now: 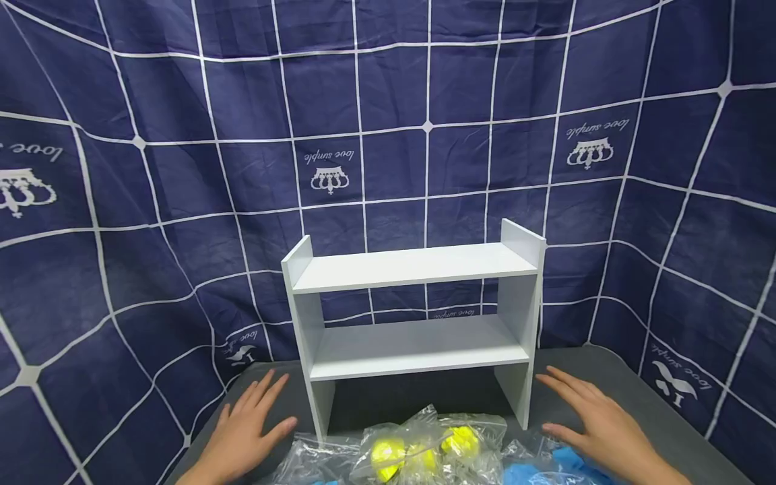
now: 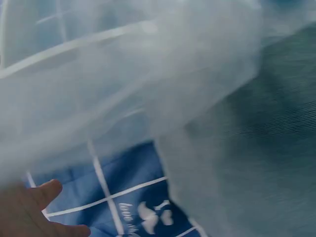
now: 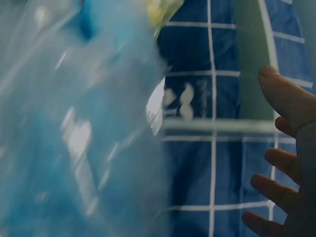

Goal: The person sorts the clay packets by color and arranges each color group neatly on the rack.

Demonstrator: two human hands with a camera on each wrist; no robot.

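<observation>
My left hand [image 1: 242, 428] is spread with straight fingers, left of a white two-tier shelf [image 1: 418, 347], and holds nothing. On the other side my right hand [image 1: 597, 421] has its fingers extended and its thumb apart, also holding nothing. Between the hands, at the bottom edge of the head view, lie clear plastic bags. One bag [image 1: 433, 431] has several yellow items [image 1: 388, 458] in it. Near the right hand is a bag with blue contents [image 1: 554, 465], which fills the left of the right wrist view. Blurred clear plastic [image 2: 148, 74] covers much of the left wrist view.
The shelf stands upright on a dark grey surface [image 1: 582, 364]. A navy cloth [image 1: 388, 168] with white grid lines and printed crowns hangs behind and on both sides. The shelf's side panels rise above its top board.
</observation>
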